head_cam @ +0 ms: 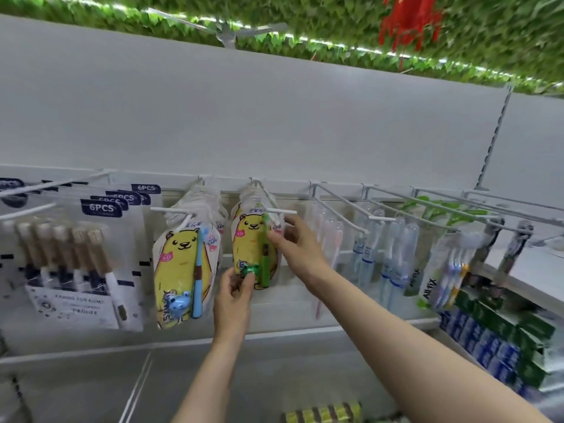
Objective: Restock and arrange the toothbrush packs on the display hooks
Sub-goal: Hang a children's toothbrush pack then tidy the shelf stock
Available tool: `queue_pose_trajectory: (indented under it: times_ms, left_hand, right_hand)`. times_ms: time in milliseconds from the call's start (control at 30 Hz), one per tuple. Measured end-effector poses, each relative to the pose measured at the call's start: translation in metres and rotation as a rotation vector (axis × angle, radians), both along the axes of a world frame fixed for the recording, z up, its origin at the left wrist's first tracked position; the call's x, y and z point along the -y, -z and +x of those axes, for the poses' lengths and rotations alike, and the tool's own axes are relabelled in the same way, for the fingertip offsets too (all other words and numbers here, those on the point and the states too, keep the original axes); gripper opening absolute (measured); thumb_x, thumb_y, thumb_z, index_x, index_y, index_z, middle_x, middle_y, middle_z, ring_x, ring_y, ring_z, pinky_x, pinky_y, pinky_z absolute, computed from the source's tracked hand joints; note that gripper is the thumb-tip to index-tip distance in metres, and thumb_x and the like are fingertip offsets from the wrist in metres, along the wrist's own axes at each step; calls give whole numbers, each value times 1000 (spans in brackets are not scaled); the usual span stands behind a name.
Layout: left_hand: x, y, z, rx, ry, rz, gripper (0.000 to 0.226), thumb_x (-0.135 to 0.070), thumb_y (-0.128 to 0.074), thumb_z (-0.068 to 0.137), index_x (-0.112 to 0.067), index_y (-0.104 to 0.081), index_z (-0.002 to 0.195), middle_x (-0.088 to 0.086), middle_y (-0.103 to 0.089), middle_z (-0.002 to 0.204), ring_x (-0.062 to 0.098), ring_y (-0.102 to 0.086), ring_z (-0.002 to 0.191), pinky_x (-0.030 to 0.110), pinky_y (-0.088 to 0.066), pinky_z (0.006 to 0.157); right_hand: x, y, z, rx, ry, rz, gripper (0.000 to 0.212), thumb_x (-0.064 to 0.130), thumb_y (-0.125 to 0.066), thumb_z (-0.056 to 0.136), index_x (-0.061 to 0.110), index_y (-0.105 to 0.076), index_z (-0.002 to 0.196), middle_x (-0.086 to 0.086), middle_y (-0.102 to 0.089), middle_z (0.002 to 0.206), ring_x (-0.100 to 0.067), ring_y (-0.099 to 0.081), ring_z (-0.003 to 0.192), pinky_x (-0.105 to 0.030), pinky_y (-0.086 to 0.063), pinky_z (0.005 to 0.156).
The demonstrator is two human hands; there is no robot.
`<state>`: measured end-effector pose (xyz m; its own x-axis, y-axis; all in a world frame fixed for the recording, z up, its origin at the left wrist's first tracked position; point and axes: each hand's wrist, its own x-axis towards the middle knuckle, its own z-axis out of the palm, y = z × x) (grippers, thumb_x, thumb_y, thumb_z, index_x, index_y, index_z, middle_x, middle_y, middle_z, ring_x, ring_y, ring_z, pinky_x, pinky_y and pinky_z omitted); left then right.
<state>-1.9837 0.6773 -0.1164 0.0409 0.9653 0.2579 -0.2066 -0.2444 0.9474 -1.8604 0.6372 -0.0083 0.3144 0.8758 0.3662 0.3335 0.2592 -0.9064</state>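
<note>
My left hand point(233, 293) pinches the lower edge of the yellow bear toothbrush pack point(254, 251) with the green brush, thumb and fingers closed on it by the small green figure, while my right hand point(297, 239) grips the same pack's upper right edge near the tip of its display hook point(276, 211). That pack hangs at the front of a stack on the middle hook of the white back panel point(274, 123). A matching pack with a blue brush point(183, 270) hangs on the next hook to the left, just beside it.
</note>
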Motion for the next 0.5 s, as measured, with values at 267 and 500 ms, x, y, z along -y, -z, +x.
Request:
queue_pose_trajectory:
  times_ms: [267, 500]
  left_hand:
    - [98, 37, 19, -349, -128, -295, 55, -31, -68, 90, -5, -49, 136, 15, -60, 131, 31, -57, 117, 37, -44, 96]
    - [234, -4, 107, -865, 130, 32, 52, -31, -77, 82, -13, -57, 126, 8, -62, 126, 25, -60, 113, 37, -48, 98]
  right_hand:
    - [114, 51, 3, 217, -56, -290, 63, 31, -72, 91, 13, -46, 145, -7, -52, 145, -19, -50, 133, -37, -44, 110]
    - [289, 27, 150, 956, 32, -426, 49, 37, -64, 95, 17, -55, 138, -5, -57, 139, -23, -53, 127, -36, -44, 103]
